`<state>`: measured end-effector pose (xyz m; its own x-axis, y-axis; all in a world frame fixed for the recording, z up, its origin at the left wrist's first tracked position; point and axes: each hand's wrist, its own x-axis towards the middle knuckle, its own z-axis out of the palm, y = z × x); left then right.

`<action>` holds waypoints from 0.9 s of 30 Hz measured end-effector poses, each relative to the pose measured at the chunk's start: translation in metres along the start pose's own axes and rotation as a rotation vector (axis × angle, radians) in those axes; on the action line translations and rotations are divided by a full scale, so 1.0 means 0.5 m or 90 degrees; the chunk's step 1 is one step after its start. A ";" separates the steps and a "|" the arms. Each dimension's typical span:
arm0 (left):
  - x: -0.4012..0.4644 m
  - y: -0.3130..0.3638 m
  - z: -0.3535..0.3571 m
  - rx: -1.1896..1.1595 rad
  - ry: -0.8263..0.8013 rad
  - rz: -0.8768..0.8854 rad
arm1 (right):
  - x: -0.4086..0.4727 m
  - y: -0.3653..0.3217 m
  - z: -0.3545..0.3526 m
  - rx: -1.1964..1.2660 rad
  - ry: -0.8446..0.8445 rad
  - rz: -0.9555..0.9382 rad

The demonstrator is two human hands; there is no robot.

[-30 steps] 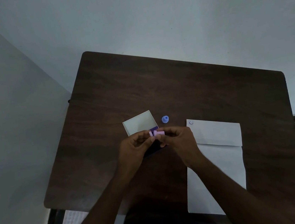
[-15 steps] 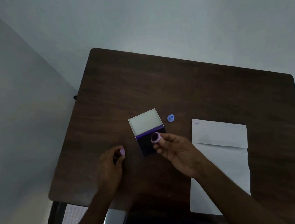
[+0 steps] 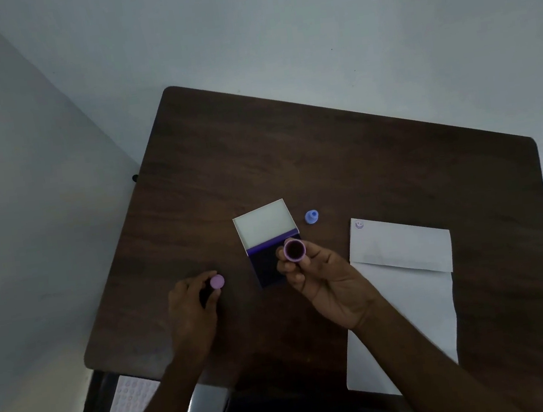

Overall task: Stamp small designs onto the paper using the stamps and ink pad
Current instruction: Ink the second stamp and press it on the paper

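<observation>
Head view. The right hand (image 3: pixel 327 281) pinches a small purple stamp (image 3: pixel 294 250) between thumb and fingertips, palm turned up, so that the stamp's dark round face points toward the camera and its axis runs roughly along the line of sight. The stamp sits over the near right corner of the open ink pad (image 3: pixel 270 264); whether it touches the pad cannot be told. The pad's dark inked surface lies at about 8 o'clock from the stamp face, immediately beside it, with the pale lid (image 3: pixel 263 222) folded back at 11 o'clock.

The left hand (image 3: pixel 191 304) rests on the table (image 3: pixel 291 155) at 9 o'clock from the pad, its curled fingers holding a lilac cap (image 3: pixel 217 281) at their tips. The paper (image 3: pixel 403 258) lies at 3 o'clock from the right hand, a smiley print (image 3: pixel 359 225) already in its far left corner. A blue stamp (image 3: pixel 311 216) stands at 1 o'clock from the pad.

Judgement: the right hand is the nearer to both pad and paper; the coming move calls for turning the face downward onto the ink.
</observation>
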<state>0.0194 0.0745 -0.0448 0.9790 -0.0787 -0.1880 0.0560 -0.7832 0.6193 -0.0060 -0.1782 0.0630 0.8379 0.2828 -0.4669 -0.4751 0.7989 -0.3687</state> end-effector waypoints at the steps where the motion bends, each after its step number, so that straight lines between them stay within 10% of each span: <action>1: 0.003 0.000 -0.001 0.008 -0.010 0.001 | -0.001 0.000 0.001 0.002 -0.001 0.000; 14: -0.020 0.265 -0.127 -0.350 -0.037 0.094 | 0.006 0.001 0.024 -0.115 0.014 -0.006; 27: -0.017 0.350 -0.148 -0.306 0.003 0.146 | 0.015 0.005 0.042 -0.017 -0.018 0.011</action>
<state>0.0355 -0.0160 0.1215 0.9777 -0.2102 -0.0042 -0.0767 -0.3752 0.9237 0.0046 -0.1632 0.0755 0.8367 0.3119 -0.4502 -0.4962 0.7797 -0.3820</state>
